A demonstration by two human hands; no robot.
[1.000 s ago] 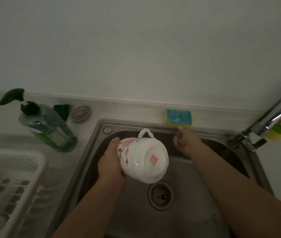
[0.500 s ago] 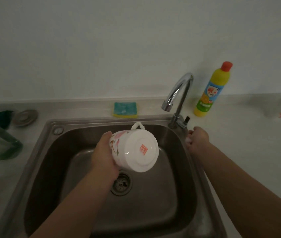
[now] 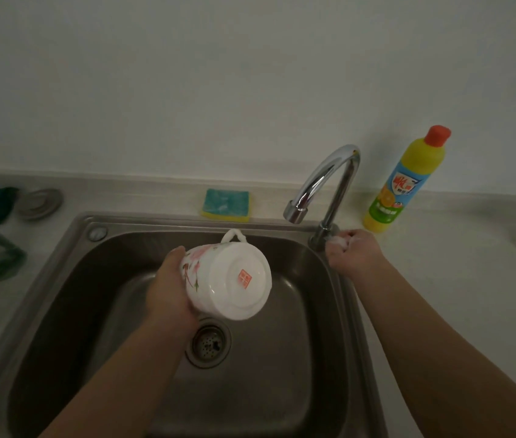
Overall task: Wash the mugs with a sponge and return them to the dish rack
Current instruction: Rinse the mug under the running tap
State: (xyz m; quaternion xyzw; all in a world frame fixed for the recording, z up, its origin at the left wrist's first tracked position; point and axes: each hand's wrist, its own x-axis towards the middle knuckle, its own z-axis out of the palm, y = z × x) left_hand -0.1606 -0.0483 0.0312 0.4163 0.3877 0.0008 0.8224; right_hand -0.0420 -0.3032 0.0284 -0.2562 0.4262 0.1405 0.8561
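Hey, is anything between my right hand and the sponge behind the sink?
Yes. The faucet stands between them: the right hand is at its base, and the sponge lies on the ledge left of the spout. The left hand holds the mug over the sink, off that path.

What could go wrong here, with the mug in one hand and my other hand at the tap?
The left hand alone holds the mug, tilted over the steel sink; a slip could drop and chip it.
The right hand has suds on its fingers at the faucet base, so it may slip there.
The yellow bottle stands close by that hand and could get knocked over.
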